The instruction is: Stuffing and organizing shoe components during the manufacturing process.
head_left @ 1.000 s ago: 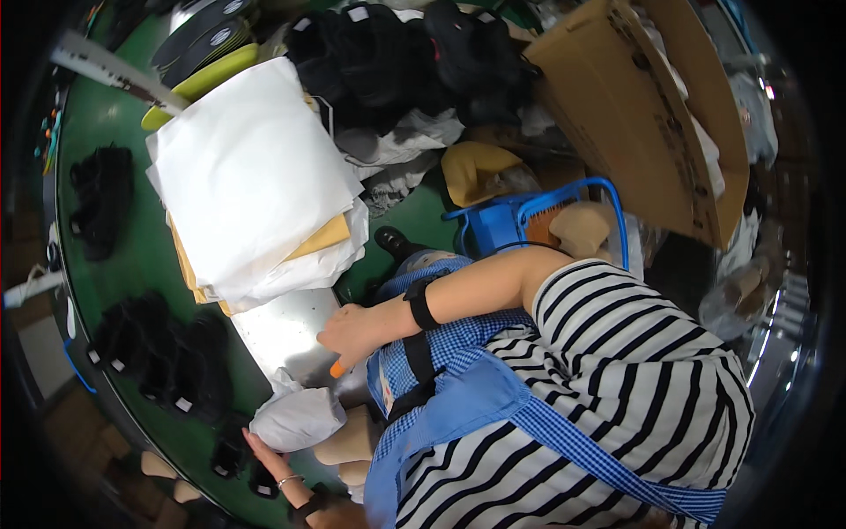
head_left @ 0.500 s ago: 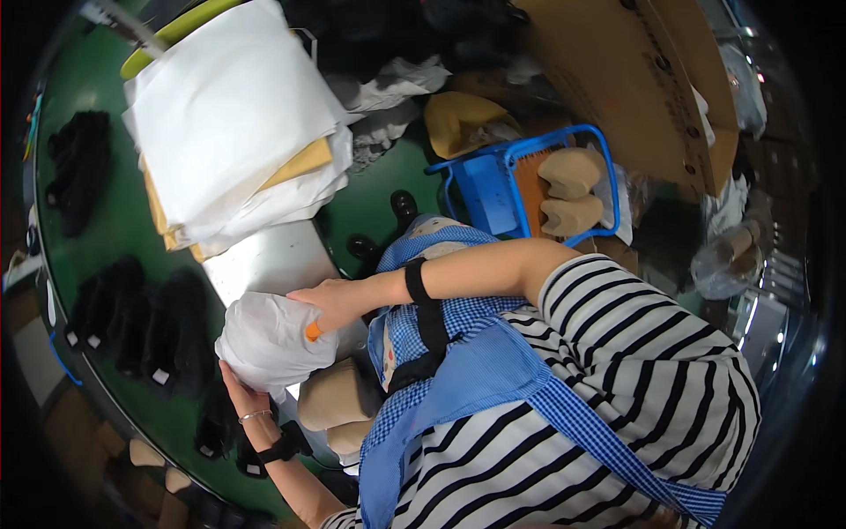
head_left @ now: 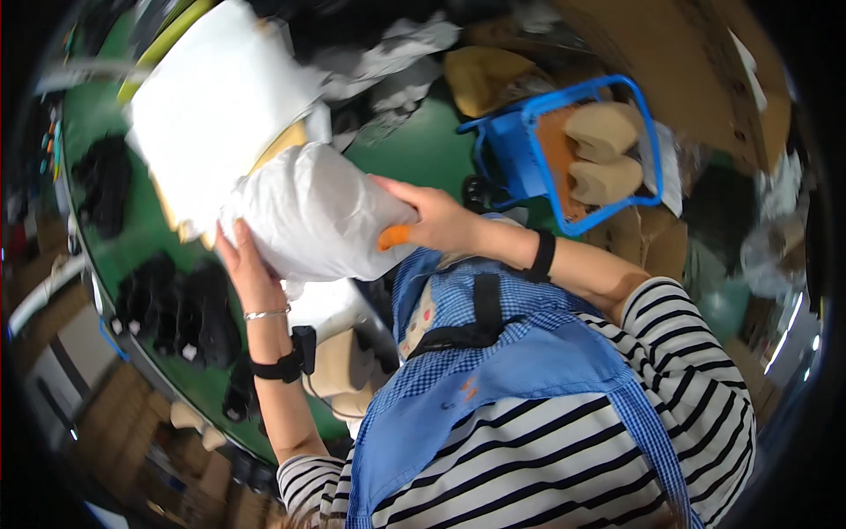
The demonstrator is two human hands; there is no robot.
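Observation:
Between my two hands I hold up a bulky bundle wrapped in white paper [head_left: 317, 207]; what is inside is hidden. My left hand [head_left: 248, 264] grips its near left end, fingers curled against the paper. On the opposite end my right hand [head_left: 432, 219] is closed, with an orange cover on one finger. The bundle overlaps the front of a stack of white paper sheets [head_left: 220, 88], with yellowish sheets lower in the stack. Below the bundle, a bright metal surface [head_left: 322, 304] shows in part, and beige rounded forms [head_left: 339, 361] lie close to my apron.
Black items [head_left: 176, 309] sit in a row on the green table [head_left: 92, 251] at left. A blue-framed stool [head_left: 564, 220] holds two beige forms [head_left: 604, 132] at right. A large cardboard box [head_left: 679, 70] stands at the far right, near a yellow bag [head_left: 485, 78].
Both hands have lifted the wrapped bundle up and away from me, toward the paper stack. It now lies tilted between my hands. The whole view has shifted too.

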